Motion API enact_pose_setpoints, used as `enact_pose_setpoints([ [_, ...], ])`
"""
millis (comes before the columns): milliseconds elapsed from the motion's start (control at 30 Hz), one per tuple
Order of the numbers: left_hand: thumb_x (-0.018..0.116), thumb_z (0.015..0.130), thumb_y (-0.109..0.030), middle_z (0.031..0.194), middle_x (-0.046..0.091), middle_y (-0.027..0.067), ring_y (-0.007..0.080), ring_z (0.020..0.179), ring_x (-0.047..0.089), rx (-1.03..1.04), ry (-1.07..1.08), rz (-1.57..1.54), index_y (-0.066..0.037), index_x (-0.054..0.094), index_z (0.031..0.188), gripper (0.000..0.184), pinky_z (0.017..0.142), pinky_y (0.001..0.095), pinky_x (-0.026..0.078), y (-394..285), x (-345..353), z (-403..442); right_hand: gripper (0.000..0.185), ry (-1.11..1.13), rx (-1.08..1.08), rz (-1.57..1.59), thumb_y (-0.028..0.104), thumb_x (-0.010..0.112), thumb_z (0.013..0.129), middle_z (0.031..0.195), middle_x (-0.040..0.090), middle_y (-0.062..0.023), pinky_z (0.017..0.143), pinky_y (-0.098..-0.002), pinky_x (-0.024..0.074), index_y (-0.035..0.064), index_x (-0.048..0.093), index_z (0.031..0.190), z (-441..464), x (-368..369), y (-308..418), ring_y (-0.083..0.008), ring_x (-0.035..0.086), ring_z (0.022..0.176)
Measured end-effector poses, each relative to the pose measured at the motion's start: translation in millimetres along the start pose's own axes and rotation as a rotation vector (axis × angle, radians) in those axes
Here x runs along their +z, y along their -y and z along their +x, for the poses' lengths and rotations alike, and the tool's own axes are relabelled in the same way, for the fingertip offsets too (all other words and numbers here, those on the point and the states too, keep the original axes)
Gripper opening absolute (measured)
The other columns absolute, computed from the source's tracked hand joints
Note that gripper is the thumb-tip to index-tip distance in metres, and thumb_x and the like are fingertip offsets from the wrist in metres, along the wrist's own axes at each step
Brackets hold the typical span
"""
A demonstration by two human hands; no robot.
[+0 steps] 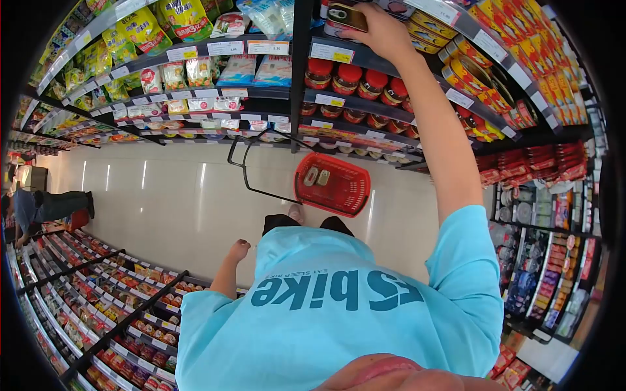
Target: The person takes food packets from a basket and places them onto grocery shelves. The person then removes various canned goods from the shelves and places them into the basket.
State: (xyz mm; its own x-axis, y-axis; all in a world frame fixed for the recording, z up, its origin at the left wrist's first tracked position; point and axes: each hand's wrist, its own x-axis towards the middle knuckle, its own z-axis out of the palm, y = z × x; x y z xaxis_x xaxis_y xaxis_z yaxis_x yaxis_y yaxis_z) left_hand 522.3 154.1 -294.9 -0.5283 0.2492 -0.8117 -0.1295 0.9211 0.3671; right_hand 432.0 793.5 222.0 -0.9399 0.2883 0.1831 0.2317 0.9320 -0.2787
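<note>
My right hand reaches up to the shelf straight ahead, its fingers closed around a flat gold tin with rounded corners. Other tins sit close by that hand, partly hidden behind it. My left hand hangs low at my side with its fingers curled in; nothing shows in it. On the floor in front of me stands a red shopping basket with a long black handle leaning to the left. Two small tins lie inside the basket.
Below my right hand are red-lidded jars in rows. Yellow tins fill the shelf to the right, bagged goods the left. Another person bends by the shelves at far left. More shelving runs behind me.
</note>
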Motion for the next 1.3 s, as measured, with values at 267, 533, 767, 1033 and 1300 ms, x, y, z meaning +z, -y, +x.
enact_pose_setpoints([
  [267, 0.061, 0.093, -0.033, 0.117, 0.069, 0.0265, 0.0408, 0.113, 0.065, 0.046, 0.06, -0.018, -0.003, 0.066, 0.124, 0.043, 0.096, 0.0447, 0.051, 9, -8, 33, 0.063, -0.674, 0.077, 0.676, 0.015, 0.089, 0.076, 0.108, 0.066, -0.0133, 0.082, -0.0336, 0.0556, -0.0012, 0.051, 0.124, -115, 91, -11, -0.0199, 0.067, 0.093],
  [533, 0.057, 0.094, -0.032, 0.106, 0.071, 0.0235, 0.0371, 0.106, 0.067, -0.186, 0.148, -0.193, -0.003, 0.068, 0.117, 0.039, 0.089, 0.0424, 0.052, 76, 43, 13, 0.045, 0.127, 0.971, 1.049, 0.024, 0.077, 0.086, 0.102, 0.071, -0.0096, 0.054, -0.0275, 0.0584, -0.0015, 0.06, 0.119, -223, 349, -59, -0.015, 0.071, 0.079],
  [767, 0.062, 0.096, -0.024, 0.098, 0.071, 0.0081, 0.0157, 0.093, 0.066, -0.534, 0.197, -0.525, -0.001, 0.064, 0.122, 0.035, 0.085, 0.0308, 0.052, 113, 127, -27, 0.049, 0.469, 1.33, 0.878, 0.033, 0.075, 0.084, 0.107, 0.069, -0.0145, 0.065, -0.0368, 0.0648, 0.0001, 0.063, 0.119, -251, 609, -102, -0.0221, 0.072, 0.083],
  [1033, 0.053, 0.102, -0.018, 0.09, 0.062, -0.0031, 0.0064, 0.075, 0.055, -0.699, 0.241, -0.954, -0.006, 0.062, 0.124, 0.027, 0.064, 0.0236, 0.044, 134, 216, -61, 0.068, 0.866, 1.144, 0.318, 0.054, 0.079, 0.076, 0.104, 0.074, -0.0192, 0.064, -0.0332, 0.0644, -0.0039, 0.071, 0.11, -256, 823, -141, -0.026, 0.075, 0.076],
  [1300, 0.052, 0.103, -0.022, 0.097, 0.064, -0.0032, 0.0061, 0.08, 0.057, -0.867, 0.242, -1.09, -0.007, 0.062, 0.124, 0.028, 0.067, 0.0225, 0.044, 132, 242, -72, 0.058, 0.768, 1.24, 0.162, 0.04, 0.078, 0.085, 0.112, 0.071, -0.0228, 0.067, -0.0355, 0.0673, -0.0071, 0.068, 0.117, -255, 916, -172, -0.0319, 0.075, 0.089],
])
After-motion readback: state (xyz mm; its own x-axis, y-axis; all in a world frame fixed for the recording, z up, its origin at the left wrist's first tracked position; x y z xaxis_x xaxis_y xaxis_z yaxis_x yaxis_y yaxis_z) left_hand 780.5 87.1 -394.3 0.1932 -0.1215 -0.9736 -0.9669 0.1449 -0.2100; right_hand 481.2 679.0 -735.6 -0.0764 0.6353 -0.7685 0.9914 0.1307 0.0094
